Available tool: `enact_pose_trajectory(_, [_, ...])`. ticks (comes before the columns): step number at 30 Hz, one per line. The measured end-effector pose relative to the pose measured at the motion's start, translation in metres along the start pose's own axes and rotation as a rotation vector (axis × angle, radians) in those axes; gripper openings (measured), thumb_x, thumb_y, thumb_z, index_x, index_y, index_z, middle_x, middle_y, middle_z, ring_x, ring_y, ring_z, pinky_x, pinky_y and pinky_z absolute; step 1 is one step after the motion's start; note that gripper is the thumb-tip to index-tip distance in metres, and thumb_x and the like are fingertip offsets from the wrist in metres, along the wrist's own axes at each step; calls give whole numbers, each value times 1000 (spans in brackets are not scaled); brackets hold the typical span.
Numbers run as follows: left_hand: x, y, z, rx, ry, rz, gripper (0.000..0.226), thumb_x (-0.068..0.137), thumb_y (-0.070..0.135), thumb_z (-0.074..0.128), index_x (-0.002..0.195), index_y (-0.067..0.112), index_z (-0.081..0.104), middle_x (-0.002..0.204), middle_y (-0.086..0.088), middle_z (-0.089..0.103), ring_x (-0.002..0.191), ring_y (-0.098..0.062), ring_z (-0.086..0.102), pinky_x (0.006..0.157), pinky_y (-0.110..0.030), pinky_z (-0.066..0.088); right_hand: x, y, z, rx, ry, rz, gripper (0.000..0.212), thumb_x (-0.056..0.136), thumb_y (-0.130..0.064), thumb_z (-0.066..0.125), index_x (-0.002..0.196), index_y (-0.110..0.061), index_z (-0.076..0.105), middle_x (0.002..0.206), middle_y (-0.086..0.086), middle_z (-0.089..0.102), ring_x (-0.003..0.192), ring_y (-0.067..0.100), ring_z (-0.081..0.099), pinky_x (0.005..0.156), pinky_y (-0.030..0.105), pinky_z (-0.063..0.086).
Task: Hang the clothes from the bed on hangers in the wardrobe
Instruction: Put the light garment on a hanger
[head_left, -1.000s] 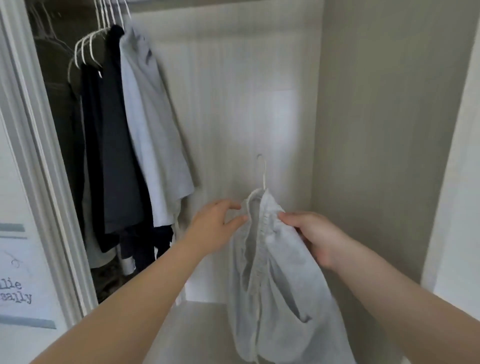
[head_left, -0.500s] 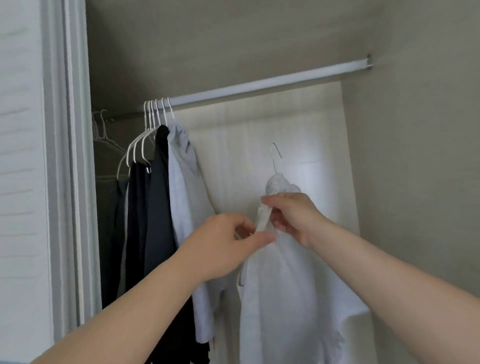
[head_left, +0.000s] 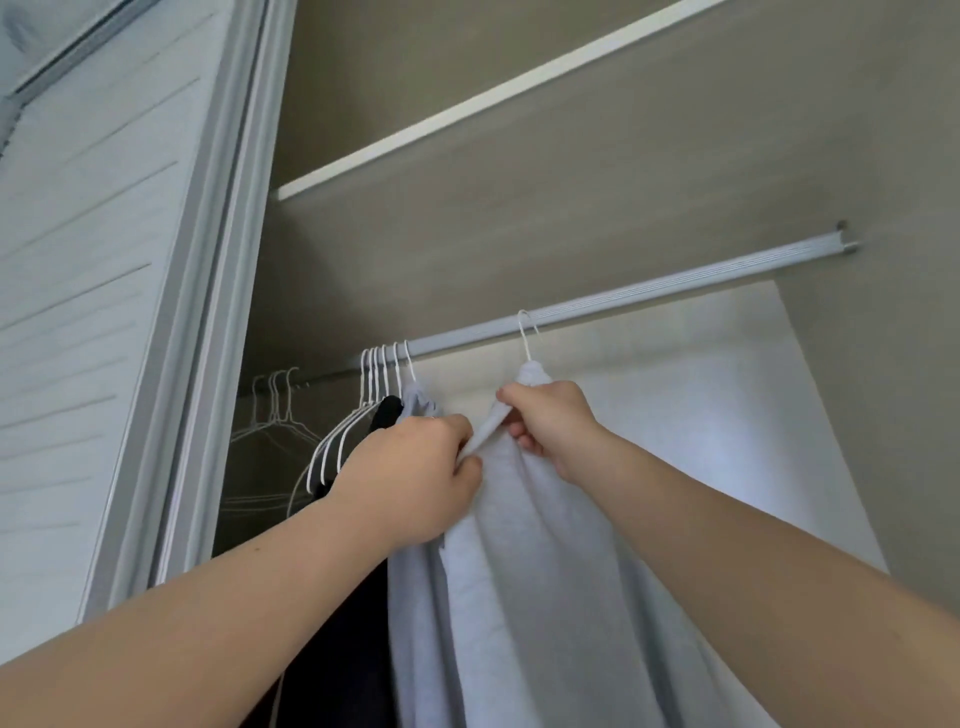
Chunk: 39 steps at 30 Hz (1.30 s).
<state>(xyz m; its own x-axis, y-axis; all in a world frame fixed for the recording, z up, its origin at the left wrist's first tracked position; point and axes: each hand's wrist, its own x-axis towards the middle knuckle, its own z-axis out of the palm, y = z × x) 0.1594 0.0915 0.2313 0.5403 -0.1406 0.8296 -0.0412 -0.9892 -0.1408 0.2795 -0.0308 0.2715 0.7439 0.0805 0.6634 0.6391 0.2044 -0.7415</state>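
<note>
- Standing open, the beige board-lined wardrobe (head_left: 571, 218) is showing its white slatted door (head_left: 93, 312) at nine o'clock.
- The pale grey cloth garment (head_left: 545, 571) is hanging from centre toward six o'clock.
- The long silver metal rail (head_left: 649, 293) is crossing toward two o'clock.
- The left hand (head_left: 415, 478) is pinching the garment's edge with curled fingers; the right hand (head_left: 550, 426) is gripping its top fold.
- The thin white wire hanger (head_left: 525, 335) is touching the rail with its hook, twelve o'clock from the right hand.

Raised up and forward, close together, the left hand (head_left: 415, 478) and the right hand (head_left: 550, 423) each pinch the pale grey cloth garment (head_left: 545, 571).
</note>
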Motion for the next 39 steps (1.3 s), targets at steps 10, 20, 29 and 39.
enact_pose_trajectory(10, [48, -19, 7, 209, 59, -49, 15, 97, 33, 44, 89, 21, 45, 87, 3, 49, 95, -29, 56, 73, -35, 33, 71, -6, 40, 31, -33, -12, 10, 78, -14, 63, 82, -5, 64, 54, 6, 55, 44, 13, 51, 40, 18, 38])
enact_pose_trajectory(20, [40, -34, 5, 466, -45, -194, 4, 93, 29, 45, 94, 27, 43, 110, 1, 50, 111, -26, 40, 87, -42, 25, 87, 22, 73, -612, 7, -124, 45, 81, -44, 62, 110, -12, 55, 117, 10, 53, 110, 31, 54, 86, 36, 46])
enact_pose_trajectory(29, [39, -48, 7, 558, -87, -187, 18, 93, 29, 46, 107, 26, 55, 117, 2, 49, 114, -26, 40, 97, -43, 31, 107, 39, 91, -818, -187, -333, 66, 100, -52, 25, 153, -13, 24, 165, 0, 2, 151, 16, 5, 116, 46, 14])
enact_pose_trajectory(39, [37, -66, 15, 684, -98, -206, 22, 96, 27, 41, 112, 19, 54, 121, -1, 49, 115, -26, 40, 92, -42, 29, 116, 53, 131, -568, -372, -276, 87, 93, -73, 24, 158, -19, 9, 165, -6, -8, 152, 14, 2, 121, 40, 9])
